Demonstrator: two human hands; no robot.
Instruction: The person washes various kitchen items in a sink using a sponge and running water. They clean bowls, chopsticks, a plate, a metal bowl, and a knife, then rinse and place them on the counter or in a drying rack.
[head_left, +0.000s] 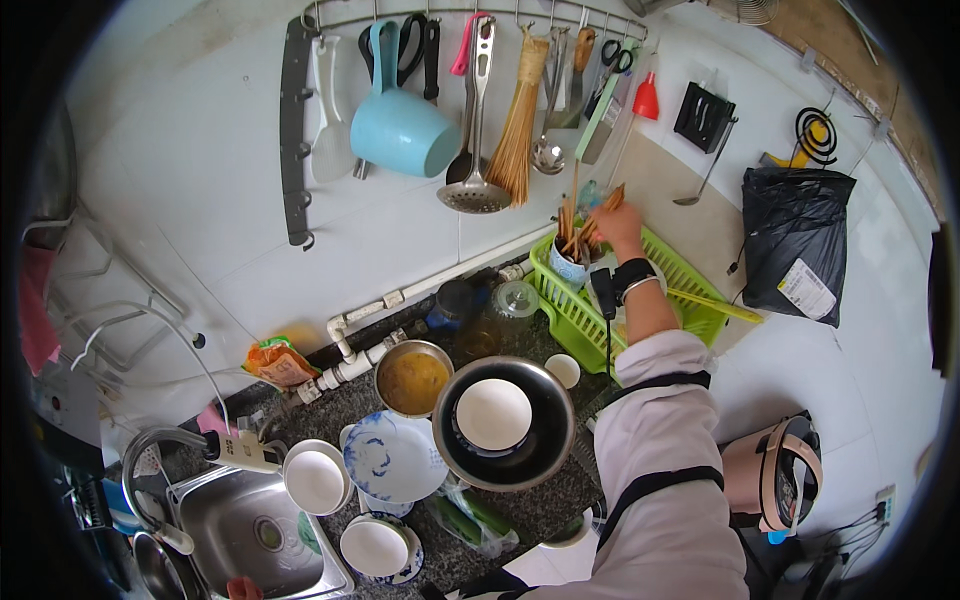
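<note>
My right hand (616, 225) reaches over the green plastic basket (679, 262) and is closed around several wooden chopsticks (579, 241), whose ends are in or just above a blue-and-white patterned holder (568, 266). More chopsticks stand in that holder. Only a small part of my left hand (244, 588) shows, at the bottom edge over the steel sink (247, 517); its fingers are too cut off to judge. On the dark stone counter, a white bowl (493, 414) sits in a large steel basin (555, 439).
A blue-patterned plate (397, 457), stacked white bowls (315, 480), a steel bowl of yellow liquid (414, 381), a glass jar (516, 300), a small cup (562, 370) and bagged cucumbers (472, 517) crowd the counter. Utensils and a blue dipper (405, 135) hang above. A faucet (142, 457) arches by the sink.
</note>
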